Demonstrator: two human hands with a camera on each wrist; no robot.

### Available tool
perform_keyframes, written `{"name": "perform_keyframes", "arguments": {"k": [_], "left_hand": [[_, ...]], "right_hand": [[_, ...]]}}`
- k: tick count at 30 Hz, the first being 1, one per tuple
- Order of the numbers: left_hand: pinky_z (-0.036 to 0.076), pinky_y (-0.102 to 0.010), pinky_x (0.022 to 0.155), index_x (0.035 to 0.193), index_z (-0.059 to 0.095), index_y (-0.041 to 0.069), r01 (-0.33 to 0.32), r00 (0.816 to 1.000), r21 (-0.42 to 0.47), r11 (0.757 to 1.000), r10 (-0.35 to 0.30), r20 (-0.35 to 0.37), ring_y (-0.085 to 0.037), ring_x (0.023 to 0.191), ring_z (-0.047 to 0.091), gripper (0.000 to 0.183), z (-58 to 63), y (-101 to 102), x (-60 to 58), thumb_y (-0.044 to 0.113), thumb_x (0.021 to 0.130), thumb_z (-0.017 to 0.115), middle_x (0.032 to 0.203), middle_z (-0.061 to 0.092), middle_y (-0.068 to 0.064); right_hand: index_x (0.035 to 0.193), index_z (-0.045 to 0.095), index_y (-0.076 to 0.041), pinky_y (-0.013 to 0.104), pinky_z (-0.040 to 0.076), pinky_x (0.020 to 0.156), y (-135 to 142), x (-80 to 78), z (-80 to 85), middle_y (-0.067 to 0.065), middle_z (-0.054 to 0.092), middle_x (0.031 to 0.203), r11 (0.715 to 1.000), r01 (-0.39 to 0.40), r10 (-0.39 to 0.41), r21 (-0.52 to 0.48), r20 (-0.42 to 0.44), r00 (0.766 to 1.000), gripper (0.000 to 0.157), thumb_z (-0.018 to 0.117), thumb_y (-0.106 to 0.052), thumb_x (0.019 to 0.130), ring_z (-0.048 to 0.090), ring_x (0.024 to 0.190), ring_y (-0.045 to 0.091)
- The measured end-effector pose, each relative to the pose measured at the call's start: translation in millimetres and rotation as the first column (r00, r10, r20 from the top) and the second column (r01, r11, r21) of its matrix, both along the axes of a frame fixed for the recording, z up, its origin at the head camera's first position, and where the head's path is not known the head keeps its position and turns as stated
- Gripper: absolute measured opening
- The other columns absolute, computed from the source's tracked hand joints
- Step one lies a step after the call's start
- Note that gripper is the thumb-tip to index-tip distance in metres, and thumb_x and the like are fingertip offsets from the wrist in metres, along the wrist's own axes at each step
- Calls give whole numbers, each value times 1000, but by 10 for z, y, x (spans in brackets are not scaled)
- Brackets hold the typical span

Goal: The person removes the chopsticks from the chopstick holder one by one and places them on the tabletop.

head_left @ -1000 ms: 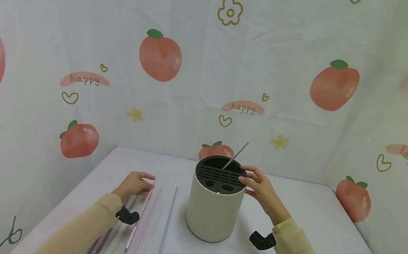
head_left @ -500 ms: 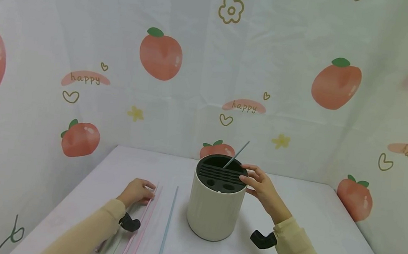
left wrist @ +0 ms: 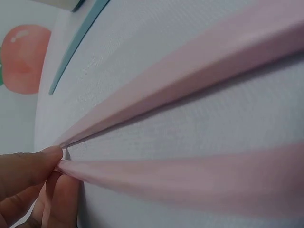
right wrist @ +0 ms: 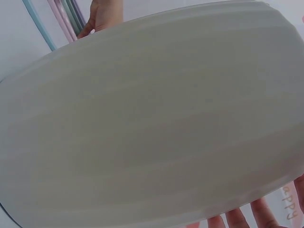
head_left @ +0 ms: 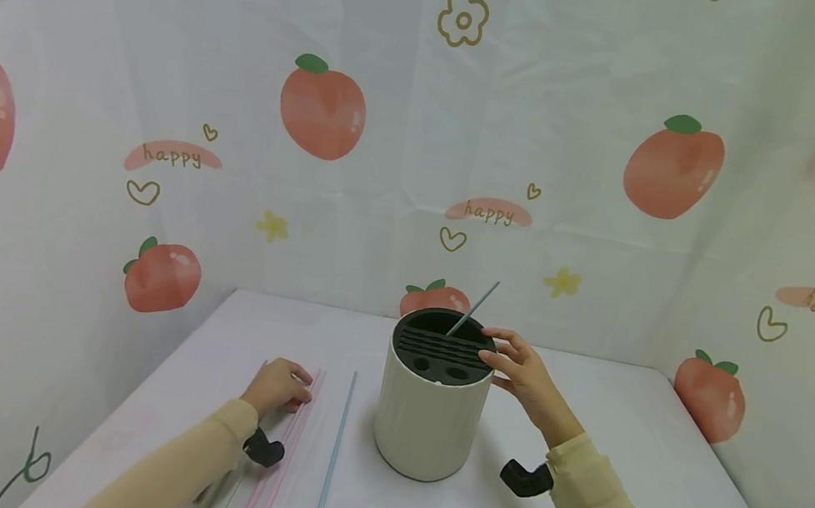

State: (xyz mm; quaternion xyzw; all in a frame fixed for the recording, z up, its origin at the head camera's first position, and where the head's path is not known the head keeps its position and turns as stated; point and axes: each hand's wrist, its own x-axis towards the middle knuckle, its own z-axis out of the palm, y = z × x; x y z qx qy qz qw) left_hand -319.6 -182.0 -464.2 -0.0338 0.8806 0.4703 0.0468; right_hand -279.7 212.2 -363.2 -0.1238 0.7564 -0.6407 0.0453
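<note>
My left hand (head_left: 279, 386) pinches the far end of a pink chopstick (left wrist: 190, 185) between thumb and fingers, low over the table. A second pink chopstick (head_left: 288, 458) lies just right of it, the tips close together. Green chopsticks (head_left: 209, 498) are partly hidden under my left forearm. A blue chopstick (head_left: 336, 447) lies apart, towards the middle. My right hand (head_left: 529, 377) grips the upper right edge of a cream utensil holder (head_left: 425, 432); in the right wrist view its fingers curl behind the wall. One blue-grey chopstick (head_left: 473, 307) leans in the holder's rear compartment.
The holder's black top (head_left: 416, 344) has slots across the middle and round holes in front. A white table (head_left: 623, 480) carries everything, backed by a fruit-printed curtain (head_left: 588, 57). Black wrist cameras (head_left: 525, 479) hang under both wrists.
My left hand has shifted slightly right and nearer, and the pinched pink chopstick now lies closer beside the other pink one. My right hand and the holder stay put.
</note>
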Motion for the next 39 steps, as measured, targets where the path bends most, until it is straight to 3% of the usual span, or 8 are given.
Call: {"name": "perform_keyframes", "arguments": {"k": [22,32,36,39], "left_hand": [[55,-23,51,100,69,-4,-7,999,-28,1000,8,34,-10,51,56,28,70,31,39,-6,72,75,71,66,-5],[57,-25,54,102,67,-7,-7,999,1,1000,7,46,-12,54,60,29,126,20,72,-7,74,72,71,68,-7],[59,-28,61,109,65,-10,-4,999,50,999,3,32,-18,67,65,31,234,2,25,-4,79,70,83,69,-12],[61,-32,72,116,62,-9,10,1000,123,992,-10,6,-29,85,66,33,467,16,-31,-1,84,68,97,67,-19]], "right_hand": [[140,40,-6,49,45,104,0,-19,-7,6,55,122,1000,-7,7,-8,2,1000,50,58,-23,97,58,106,12],[139,40,-5,47,45,104,-11,-13,-6,7,55,122,1000,-5,5,-5,2,1000,50,59,-22,96,59,105,11],[139,40,-5,44,47,101,-10,-15,-3,5,56,120,1000,-2,2,-8,1,1000,50,59,-22,96,59,104,10],[139,40,-5,44,47,101,-7,-14,0,5,56,120,1000,-1,1,-10,1,1000,50,59,-22,96,59,104,9]]}}
